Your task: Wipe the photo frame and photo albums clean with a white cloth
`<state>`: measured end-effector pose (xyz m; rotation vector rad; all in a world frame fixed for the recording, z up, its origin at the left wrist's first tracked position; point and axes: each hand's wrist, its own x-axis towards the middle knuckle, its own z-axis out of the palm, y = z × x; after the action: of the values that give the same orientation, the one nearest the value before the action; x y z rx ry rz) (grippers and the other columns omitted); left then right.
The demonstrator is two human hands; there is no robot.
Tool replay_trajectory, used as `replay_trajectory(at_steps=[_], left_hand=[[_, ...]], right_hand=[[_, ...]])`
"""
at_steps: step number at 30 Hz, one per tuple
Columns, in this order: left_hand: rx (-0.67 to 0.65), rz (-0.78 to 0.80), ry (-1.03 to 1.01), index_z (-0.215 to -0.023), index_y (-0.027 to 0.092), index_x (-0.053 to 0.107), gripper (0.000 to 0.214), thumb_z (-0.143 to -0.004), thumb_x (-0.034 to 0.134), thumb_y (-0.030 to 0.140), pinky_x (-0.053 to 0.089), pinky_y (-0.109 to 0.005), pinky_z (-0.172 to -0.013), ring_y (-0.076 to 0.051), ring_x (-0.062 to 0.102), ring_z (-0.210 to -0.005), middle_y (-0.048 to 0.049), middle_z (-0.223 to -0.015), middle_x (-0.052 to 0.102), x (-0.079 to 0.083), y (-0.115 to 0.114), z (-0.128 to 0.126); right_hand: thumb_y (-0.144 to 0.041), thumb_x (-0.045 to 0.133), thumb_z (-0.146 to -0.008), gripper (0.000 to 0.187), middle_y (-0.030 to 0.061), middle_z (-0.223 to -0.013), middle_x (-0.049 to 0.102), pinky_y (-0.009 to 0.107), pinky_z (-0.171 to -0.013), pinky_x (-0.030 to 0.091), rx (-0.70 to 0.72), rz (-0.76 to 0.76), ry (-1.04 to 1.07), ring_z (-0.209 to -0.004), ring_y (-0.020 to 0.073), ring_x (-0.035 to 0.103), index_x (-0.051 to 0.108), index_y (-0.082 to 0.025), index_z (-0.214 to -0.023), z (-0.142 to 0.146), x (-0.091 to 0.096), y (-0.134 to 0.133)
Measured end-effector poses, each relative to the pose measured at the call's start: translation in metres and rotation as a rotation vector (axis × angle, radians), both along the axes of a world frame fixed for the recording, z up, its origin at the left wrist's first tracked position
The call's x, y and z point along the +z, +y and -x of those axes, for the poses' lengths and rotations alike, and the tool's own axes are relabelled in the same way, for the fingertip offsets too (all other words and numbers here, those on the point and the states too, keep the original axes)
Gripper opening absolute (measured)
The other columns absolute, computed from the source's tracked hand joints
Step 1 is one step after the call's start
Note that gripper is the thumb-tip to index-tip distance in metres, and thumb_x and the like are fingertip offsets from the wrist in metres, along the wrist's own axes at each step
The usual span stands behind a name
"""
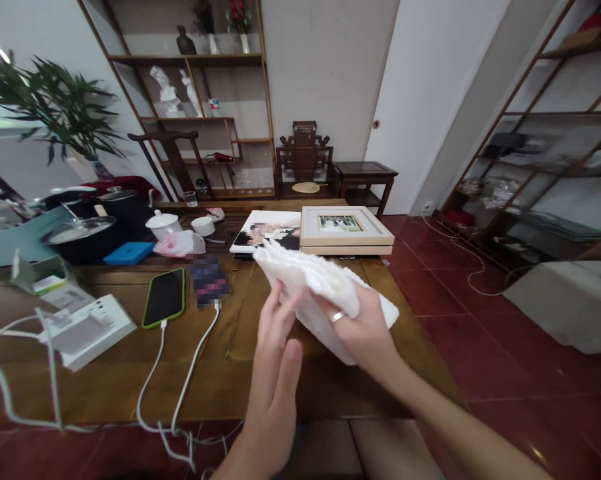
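Over the front of the wooden table I have a folded, fluffy white towel [313, 277] in my right hand [363, 330]. The fingers of that hand go under and behind its folds, and a ring shows on one of them. My left hand [275, 373] is open, its fingers stretched upward along the towel's left side. Its fingertips are at the fabric; whether they press on it I cannot tell. Part of the towel hangs down below my right hand, and a white edge sticks out to the right of it.
A framed picture [347, 227] and a photo book [265, 233] lie behind the towel. To the left are a green-cased phone [165, 298] on a cable, a white power strip [90, 330], a blue box [129, 253], a lidded pot [83, 233] and a white teapot [163, 225].
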<state>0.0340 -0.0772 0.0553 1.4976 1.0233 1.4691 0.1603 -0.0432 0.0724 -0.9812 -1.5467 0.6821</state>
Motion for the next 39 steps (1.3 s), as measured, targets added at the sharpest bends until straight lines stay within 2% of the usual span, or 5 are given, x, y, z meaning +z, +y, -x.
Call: replay_trajectory(at_steps=[4,12,18,23,39], left_hand=[[0.05,-0.099,0.003,-0.142,0.031,0.017,0.093,-0.068,0.074,0.031,0.028,-0.046,-0.109,-0.028,0.02,-0.138,-0.0069,-0.151,0.02,-0.002,0.028,0.022],[-0.595,0.284,0.241,-0.12,0.02,0.052,0.088,-0.04,0.085,0.031,0.041,-0.055,-0.095,-0.039,0.049,-0.116,-0.0113,-0.126,0.055,-0.009,0.055,0.066],[-0.476,0.703,0.254,-0.113,0.019,0.057,0.059,-0.061,0.074,0.04,0.052,-0.038,-0.08,-0.028,0.062,-0.101,-0.0086,-0.114,0.064,-0.011,0.054,0.078],[-0.241,0.436,0.741,-0.103,0.02,0.065,0.042,-0.068,0.067,0.042,0.044,-0.037,-0.091,-0.029,0.059,-0.106,-0.0067,-0.112,0.066,-0.011,0.079,0.09],[-0.046,-0.193,1.247,-0.131,0.018,0.046,0.041,-0.091,0.036,0.022,0.036,-0.05,-0.102,-0.029,0.037,-0.131,-0.0114,-0.141,0.043,-0.048,0.027,-0.009]], right_hand=[[-0.032,0.069,-0.073,0.021,0.0036,-0.093,0.07,0.035,-0.073,0.054,0.116,0.223,0.22,-0.089,0.0256,0.064,0.067,-0.02,-0.089,-0.023,0.028,0.001],[-0.027,0.061,-0.079,0.029,0.0044,-0.106,0.066,0.04,-0.082,0.054,0.182,0.288,0.54,-0.098,0.0255,0.062,0.061,-0.023,-0.108,-0.051,0.086,0.031],[-0.023,0.054,-0.078,0.028,0.0091,-0.104,0.067,0.039,-0.084,0.054,-0.116,0.627,0.583,-0.099,0.0249,0.062,0.056,-0.018,-0.106,-0.1,0.005,0.074],[-0.007,0.066,-0.063,0.027,0.0126,-0.093,0.069,0.03,-0.073,0.055,-0.05,0.823,0.465,-0.082,0.0233,0.066,0.062,-0.014,-0.089,-0.137,-0.055,0.047],[-0.042,0.071,-0.07,0.038,0.0061,-0.083,0.067,0.022,-0.048,0.045,-0.022,0.78,-0.143,-0.062,0.0157,0.06,0.061,-0.016,-0.096,-0.156,-0.06,0.044]])
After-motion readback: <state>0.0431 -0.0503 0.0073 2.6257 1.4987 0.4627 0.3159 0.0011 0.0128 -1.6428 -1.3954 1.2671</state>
